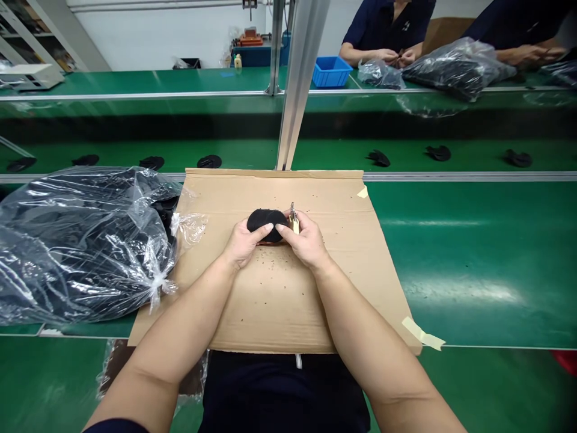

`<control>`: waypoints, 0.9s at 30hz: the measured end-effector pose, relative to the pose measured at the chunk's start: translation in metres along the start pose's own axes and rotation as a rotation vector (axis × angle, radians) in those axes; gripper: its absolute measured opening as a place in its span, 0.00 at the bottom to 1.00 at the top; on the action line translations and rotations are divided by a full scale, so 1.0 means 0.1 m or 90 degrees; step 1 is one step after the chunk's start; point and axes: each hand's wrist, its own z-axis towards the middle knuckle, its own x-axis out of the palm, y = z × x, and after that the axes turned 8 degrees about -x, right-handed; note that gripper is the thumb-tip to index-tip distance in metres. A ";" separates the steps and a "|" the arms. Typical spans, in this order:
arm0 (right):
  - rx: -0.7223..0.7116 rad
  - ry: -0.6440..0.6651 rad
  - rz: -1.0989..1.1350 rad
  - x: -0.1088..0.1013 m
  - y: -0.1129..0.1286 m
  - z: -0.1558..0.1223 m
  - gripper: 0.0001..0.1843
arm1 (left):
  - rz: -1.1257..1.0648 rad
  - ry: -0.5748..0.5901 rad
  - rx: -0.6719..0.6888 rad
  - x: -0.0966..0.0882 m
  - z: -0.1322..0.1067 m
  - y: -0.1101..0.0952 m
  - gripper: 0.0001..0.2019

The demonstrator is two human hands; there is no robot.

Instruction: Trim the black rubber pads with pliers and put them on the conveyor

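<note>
Nine o'clock: clear plastic bag, black contents, overlapping cardboard sheet. Left hand pinched on black rounded piece, thumb on top; piece lies slightly toward twelve from sheet's middle. Right hand, at piece's three o'clock, pinches it too, also holding small tool, tip toward twelve. Four o'clock: tape strip, sheet's corner.

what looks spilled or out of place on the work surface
Small dark specks lie scattered over the flat brown cardboard sheet, thickest near the held rounded black piece, like loose debris. The pale yellow tape at the sheet's lower right corner looks crooked.
</note>
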 end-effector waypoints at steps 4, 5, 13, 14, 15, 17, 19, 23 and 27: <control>0.083 -0.041 0.156 0.06 0.08 -0.01 0.22 | -0.015 0.031 0.047 0.01 0.01 0.01 0.20; 0.111 -0.061 0.191 0.07 0.09 -0.01 0.24 | -0.017 0.029 0.051 0.01 0.01 0.02 0.19; 0.192 -0.154 0.279 0.15 0.12 0.03 0.31 | -0.021 0.032 0.066 0.03 0.00 0.01 0.19; 0.184 -0.159 0.268 0.15 0.12 0.04 0.31 | -0.025 0.030 0.067 0.03 0.00 0.01 0.19; 0.176 -0.159 0.255 0.15 0.11 0.04 0.30 | -0.032 0.028 0.067 0.03 0.01 0.01 0.19; 0.155 -0.149 0.225 0.16 0.09 0.03 0.29 | -0.054 0.023 0.053 0.03 0.02 0.01 0.21; 0.124 -0.126 0.208 0.16 0.08 0.01 0.28 | -0.092 0.006 0.009 0.01 0.03 0.00 0.22; 0.043 -0.052 0.206 0.16 0.06 -0.04 0.26 | -0.154 0.003 -0.134 -0.06 0.06 -0.04 0.17; -0.037 -0.039 0.114 0.19 0.07 -0.09 0.21 | -0.151 0.067 -0.181 -0.09 0.05 -0.07 0.15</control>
